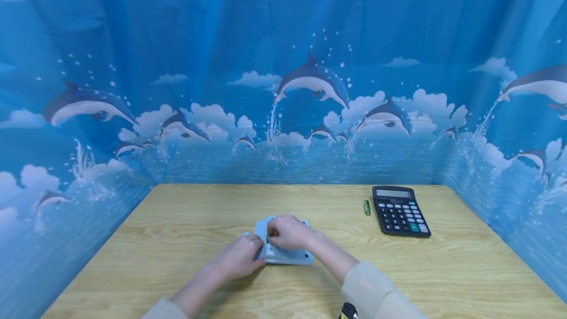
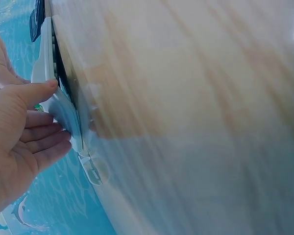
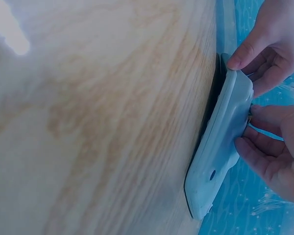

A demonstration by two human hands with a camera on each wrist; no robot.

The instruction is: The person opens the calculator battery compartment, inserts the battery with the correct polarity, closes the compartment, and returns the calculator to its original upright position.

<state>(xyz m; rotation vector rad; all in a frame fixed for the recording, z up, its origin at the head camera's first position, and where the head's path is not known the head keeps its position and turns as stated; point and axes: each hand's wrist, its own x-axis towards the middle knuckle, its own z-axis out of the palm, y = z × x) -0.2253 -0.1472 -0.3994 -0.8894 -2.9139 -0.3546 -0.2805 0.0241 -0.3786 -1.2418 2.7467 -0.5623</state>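
Two busy grips: the left hand [image 1: 236,259] holds the left edge of the pale-blue casing [image 1: 288,256] on the wooden table [image 1: 186,215], the right hand [image 1: 290,232] pinches a green battery [image 1: 267,238] at its upper side, and away right another battery [image 1: 366,207] lies just beside a black calculator [image 1: 400,211]!

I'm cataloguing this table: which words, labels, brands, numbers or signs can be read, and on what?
"7", on the black calculator
"4", same calculator
"00", same calculator
Calculator's other markings: too small to read.
Loose green battery: too small to read.
Pale blue casing: none readable.
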